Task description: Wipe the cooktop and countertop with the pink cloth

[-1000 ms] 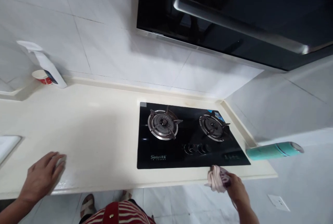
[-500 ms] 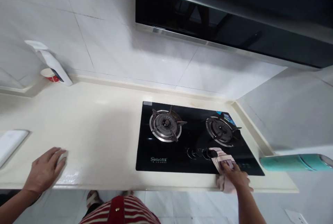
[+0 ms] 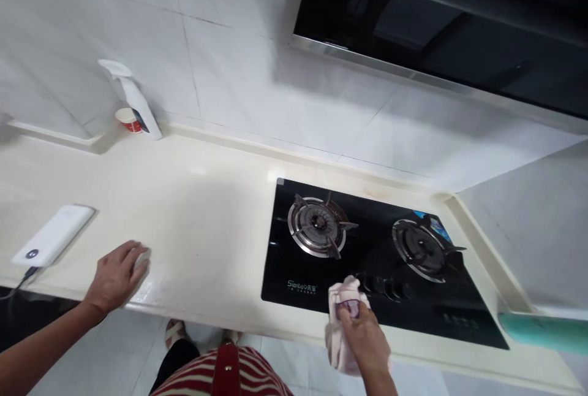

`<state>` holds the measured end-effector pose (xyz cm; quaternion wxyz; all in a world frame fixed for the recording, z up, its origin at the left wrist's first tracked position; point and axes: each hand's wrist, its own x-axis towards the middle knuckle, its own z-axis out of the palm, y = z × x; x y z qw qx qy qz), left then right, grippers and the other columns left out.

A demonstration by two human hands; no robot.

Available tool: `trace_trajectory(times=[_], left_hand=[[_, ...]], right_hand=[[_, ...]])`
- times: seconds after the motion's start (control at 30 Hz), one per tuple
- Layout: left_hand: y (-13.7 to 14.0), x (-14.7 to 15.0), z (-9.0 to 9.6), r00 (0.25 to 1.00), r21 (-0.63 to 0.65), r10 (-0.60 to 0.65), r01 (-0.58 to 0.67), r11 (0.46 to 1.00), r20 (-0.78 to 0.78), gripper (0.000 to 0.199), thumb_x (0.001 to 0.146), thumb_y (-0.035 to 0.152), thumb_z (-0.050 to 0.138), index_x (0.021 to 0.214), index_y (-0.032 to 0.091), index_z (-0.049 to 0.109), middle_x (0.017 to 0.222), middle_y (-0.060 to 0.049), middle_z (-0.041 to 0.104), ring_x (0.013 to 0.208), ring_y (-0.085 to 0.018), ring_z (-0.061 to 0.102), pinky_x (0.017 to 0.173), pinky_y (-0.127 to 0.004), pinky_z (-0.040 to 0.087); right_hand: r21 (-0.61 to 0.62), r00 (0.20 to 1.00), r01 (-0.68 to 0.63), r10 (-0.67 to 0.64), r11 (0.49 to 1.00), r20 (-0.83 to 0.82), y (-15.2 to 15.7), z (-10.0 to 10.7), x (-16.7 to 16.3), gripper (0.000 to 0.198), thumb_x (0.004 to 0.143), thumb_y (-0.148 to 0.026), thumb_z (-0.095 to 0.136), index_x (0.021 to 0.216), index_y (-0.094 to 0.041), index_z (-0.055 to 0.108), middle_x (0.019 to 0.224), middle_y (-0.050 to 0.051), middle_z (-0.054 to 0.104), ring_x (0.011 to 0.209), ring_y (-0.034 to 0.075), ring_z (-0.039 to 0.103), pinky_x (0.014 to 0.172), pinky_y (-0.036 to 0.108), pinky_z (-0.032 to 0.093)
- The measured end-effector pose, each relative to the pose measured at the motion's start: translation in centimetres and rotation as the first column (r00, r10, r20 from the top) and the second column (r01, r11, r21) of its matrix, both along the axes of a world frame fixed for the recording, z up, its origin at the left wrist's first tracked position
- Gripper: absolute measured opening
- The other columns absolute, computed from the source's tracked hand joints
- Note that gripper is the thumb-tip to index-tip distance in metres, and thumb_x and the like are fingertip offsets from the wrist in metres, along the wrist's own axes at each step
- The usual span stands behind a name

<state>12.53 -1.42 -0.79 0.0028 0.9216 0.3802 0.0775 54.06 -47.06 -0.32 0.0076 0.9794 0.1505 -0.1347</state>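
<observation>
My right hand (image 3: pixel 365 335) grips a pale pink cloth (image 3: pixel 340 347) at the front edge of the black gas hob (image 3: pixel 303 270). A purplish patch shows on the cloth between the fingers, and part of the cloth hangs over the counter edge. The hob knobs (image 3: pixel 383 285) lie just beyond this hand, to its right. At the left, my left hand (image 3: pixel 117 276) rests on the cream counter (image 3: pixel 206 249), fingers curled. Something small and whitish shows between its thumb and fingers; I cannot make out what it is.
A white power bank (image 3: pixel 55 233) with a cable lies left of my left hand. A white spray bottle (image 3: pixel 140 108) and a red-and-white cup (image 3: pixel 128 119) stand by the wall. A range hood (image 3: pixel 436 46) overhangs the hob. A teal cylinder (image 3: pixel 542 331) is at the right.
The view has shifted left. My right hand has moved the cloth left along the hob's front edge, from right of the knobs to left of them. My left hand stays on the counter.
</observation>
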Motion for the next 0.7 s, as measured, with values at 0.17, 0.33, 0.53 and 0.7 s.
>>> trace_trajectory(times=[0.17, 0.33, 0.53, 0.7], left_hand=[[0.0, -0.3, -0.4, 0.999, -0.019, -0.017, 0.018, 1.000, 0.046, 0.041, 0.100, 0.041, 0.039, 0.123, 0.019, 0.064, 0.134, -0.013, 0.060, 0.130, -0.029, 0.050, 0.103, -0.044, 0.040], [-0.2, -0.3, -0.5, 0.993, -0.027, -0.011, 0.015, 1.000, 0.113, 0.040, 0.099, 0.041, 0.041, 0.121, 0.021, 0.066, 0.132, -0.015, 0.062, 0.127, -0.031, 0.054, 0.101, -0.047, 0.043], [-0.3, -0.7, -1.0, 0.991, -0.021, -0.021, 0.024, 1.000, 0.136, 0.040, 0.099, 0.042, 0.042, 0.122, 0.020, 0.066, 0.133, -0.016, 0.063, 0.130, -0.032, 0.053, 0.101, -0.049, 0.044], [-0.3, -0.9, -1.5, 0.985, -0.006, -0.033, 0.035, 0.999, 0.169, 0.039, 0.098, 0.044, 0.044, 0.121, 0.021, 0.066, 0.131, -0.014, 0.065, 0.130, -0.030, 0.054, 0.101, -0.047, 0.044]], right_hand=[[0.068, 0.964, -0.237, 0.226, 0.969, 0.142, 6.3, -0.1, -5.0, 0.052, 0.093, -0.053, 0.042, 0.119, -0.013, 0.061, 0.110, 0.017, 0.061, 0.104, 0.033, 0.059, 0.086, 0.043, 0.048], [0.154, 0.902, -0.361, 0.303, 0.920, 0.307, 12.2, -0.6, -7.3, 0.059, 0.090, -0.059, 0.046, 0.120, -0.010, 0.062, 0.120, 0.025, 0.058, 0.110, 0.041, 0.051, 0.091, 0.056, 0.042], [0.246, 0.763, -0.638, 0.556, 0.730, 0.329, 14.9, -2.3, -9.0, 0.070, 0.086, -0.058, 0.055, 0.142, -0.015, 0.052, 0.149, 0.022, 0.045, 0.142, 0.043, 0.032, 0.115, 0.060, 0.023], [0.240, 0.739, -0.667, 0.585, 0.706, 0.334, 18.9, -2.9, -7.4, 0.072, 0.088, -0.057, 0.055, 0.142, -0.009, 0.052, 0.154, 0.025, 0.040, 0.146, 0.044, 0.028, 0.118, 0.059, 0.021]])
